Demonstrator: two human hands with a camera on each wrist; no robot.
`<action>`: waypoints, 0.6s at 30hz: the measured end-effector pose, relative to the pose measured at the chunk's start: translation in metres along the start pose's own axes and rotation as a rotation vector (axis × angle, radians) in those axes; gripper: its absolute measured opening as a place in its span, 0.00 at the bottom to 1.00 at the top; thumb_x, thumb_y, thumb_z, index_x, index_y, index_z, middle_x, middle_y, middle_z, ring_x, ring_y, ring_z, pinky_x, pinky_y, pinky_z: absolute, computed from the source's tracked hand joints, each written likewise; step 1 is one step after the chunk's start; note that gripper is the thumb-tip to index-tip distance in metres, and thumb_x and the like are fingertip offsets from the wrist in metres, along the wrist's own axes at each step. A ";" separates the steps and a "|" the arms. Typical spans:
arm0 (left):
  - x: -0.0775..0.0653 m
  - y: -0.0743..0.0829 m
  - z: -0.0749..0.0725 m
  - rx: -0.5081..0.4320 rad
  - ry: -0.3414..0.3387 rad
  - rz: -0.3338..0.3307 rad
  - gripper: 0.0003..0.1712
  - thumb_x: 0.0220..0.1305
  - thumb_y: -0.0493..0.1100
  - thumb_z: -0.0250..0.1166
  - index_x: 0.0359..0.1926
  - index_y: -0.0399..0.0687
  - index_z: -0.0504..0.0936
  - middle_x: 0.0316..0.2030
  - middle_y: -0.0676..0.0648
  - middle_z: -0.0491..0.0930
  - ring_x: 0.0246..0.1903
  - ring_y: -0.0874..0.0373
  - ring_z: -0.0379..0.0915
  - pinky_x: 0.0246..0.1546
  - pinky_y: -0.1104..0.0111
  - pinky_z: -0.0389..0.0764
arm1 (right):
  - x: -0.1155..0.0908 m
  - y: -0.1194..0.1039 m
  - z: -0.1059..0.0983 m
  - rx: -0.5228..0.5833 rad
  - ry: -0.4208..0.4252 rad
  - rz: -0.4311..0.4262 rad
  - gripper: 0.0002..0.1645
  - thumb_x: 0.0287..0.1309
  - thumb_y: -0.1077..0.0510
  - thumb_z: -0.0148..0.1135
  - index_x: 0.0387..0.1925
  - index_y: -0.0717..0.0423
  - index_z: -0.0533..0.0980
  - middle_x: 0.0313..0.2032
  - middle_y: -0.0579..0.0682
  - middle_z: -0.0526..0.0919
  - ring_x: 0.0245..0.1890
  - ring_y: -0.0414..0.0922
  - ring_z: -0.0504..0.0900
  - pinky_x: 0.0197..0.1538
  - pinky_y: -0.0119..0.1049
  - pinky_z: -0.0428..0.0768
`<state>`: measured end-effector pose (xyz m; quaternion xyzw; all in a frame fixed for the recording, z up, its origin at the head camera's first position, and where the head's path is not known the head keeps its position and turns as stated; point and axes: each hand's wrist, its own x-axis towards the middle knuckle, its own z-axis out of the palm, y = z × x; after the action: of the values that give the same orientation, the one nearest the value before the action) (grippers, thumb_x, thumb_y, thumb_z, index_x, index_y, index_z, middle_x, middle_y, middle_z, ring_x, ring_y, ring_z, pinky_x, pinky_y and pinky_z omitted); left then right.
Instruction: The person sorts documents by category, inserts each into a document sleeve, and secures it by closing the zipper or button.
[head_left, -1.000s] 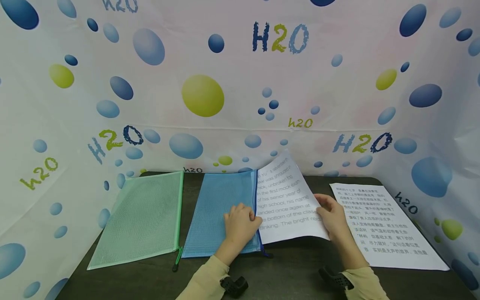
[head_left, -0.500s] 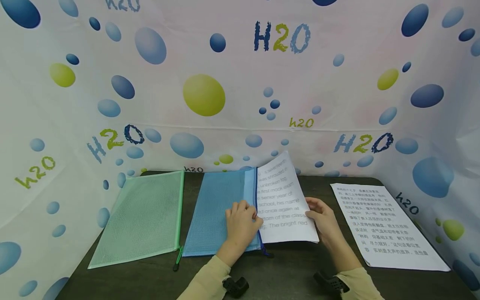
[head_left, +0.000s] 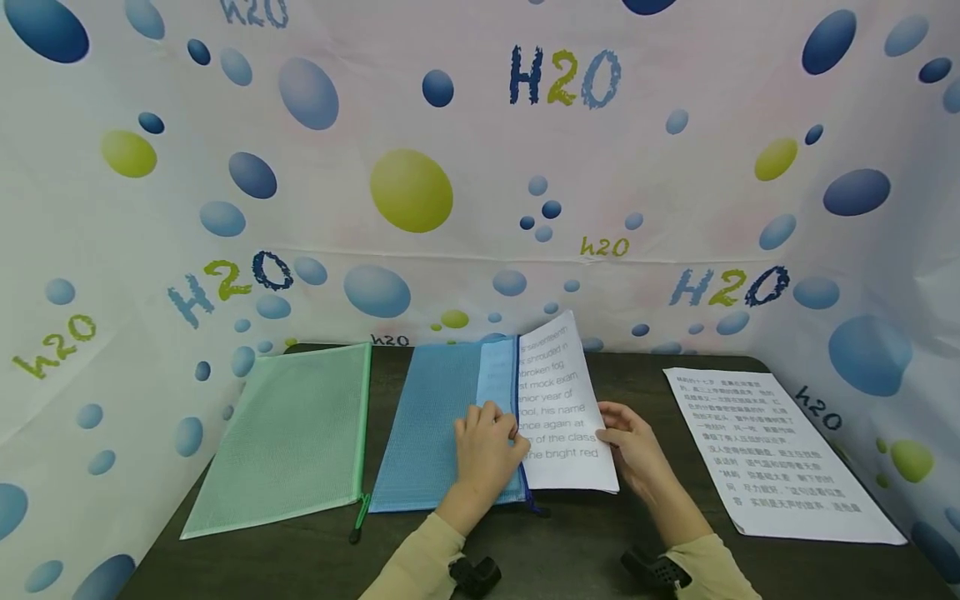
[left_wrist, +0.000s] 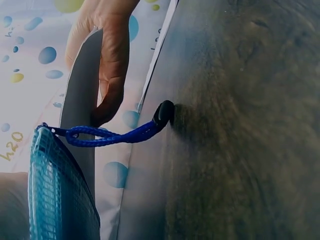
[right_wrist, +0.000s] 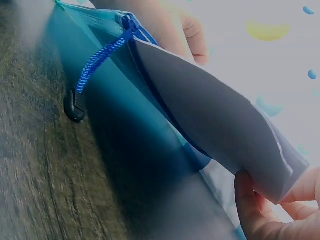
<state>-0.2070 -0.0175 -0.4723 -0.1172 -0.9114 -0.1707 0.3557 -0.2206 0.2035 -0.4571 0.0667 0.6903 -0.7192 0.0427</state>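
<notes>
A blue mesh zipper pouch [head_left: 423, 425] lies mid-table, its opening along the right side. Printed English sheets [head_left: 558, 408] stick out of that opening, with their left part inside the pouch and visible through the mesh. My left hand [head_left: 486, 450] pinches the pouch's opening edge between thumb and curled fingers. With thumb and fingers, my right hand [head_left: 633, 446] grips the right edge of the sheets. In the right wrist view the paper [right_wrist: 210, 105] bows upward between the hands. The zipper's blue pull cord [left_wrist: 115, 137] dangles at the pouch's near corner in the left wrist view.
To the left lies a green mesh zipper pouch [head_left: 292, 442] with a green pull cord [head_left: 360, 518]. Sheets printed in Chinese [head_left: 772, 458] lie at the right. The dark table [head_left: 577, 550] meets a dotted backdrop [head_left: 480, 167] behind.
My right hand has moved left with the English sheets, which have slid further into the blue pouch. The left hand keeps its hold on the pouch edge.
</notes>
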 end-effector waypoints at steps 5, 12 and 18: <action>-0.001 0.000 0.003 0.012 0.009 0.007 0.15 0.44 0.44 0.71 0.15 0.55 0.70 0.26 0.54 0.69 0.29 0.58 0.58 0.33 0.67 0.54 | 0.002 0.005 0.006 0.013 -0.026 0.009 0.29 0.58 0.75 0.50 0.62 0.66 0.63 0.43 0.49 0.76 0.39 0.42 0.78 0.41 0.35 0.78; -0.002 -0.001 0.003 0.007 -0.018 0.002 0.16 0.45 0.44 0.70 0.15 0.56 0.70 0.27 0.55 0.69 0.30 0.58 0.59 0.33 0.67 0.56 | 0.005 0.007 0.016 0.021 -0.037 0.011 0.29 0.56 0.76 0.50 0.61 0.67 0.64 0.43 0.53 0.76 0.39 0.43 0.78 0.40 0.35 0.78; -0.001 0.000 0.003 -0.017 -0.009 0.008 0.15 0.45 0.43 0.70 0.15 0.56 0.70 0.27 0.55 0.69 0.30 0.59 0.59 0.33 0.69 0.55 | 0.009 0.009 0.026 0.010 -0.049 0.004 0.29 0.56 0.76 0.51 0.61 0.67 0.64 0.45 0.57 0.76 0.39 0.44 0.79 0.40 0.36 0.78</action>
<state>-0.2076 -0.0165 -0.4751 -0.1246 -0.9110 -0.1767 0.3511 -0.2294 0.1778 -0.4664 0.0508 0.6852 -0.7240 0.0605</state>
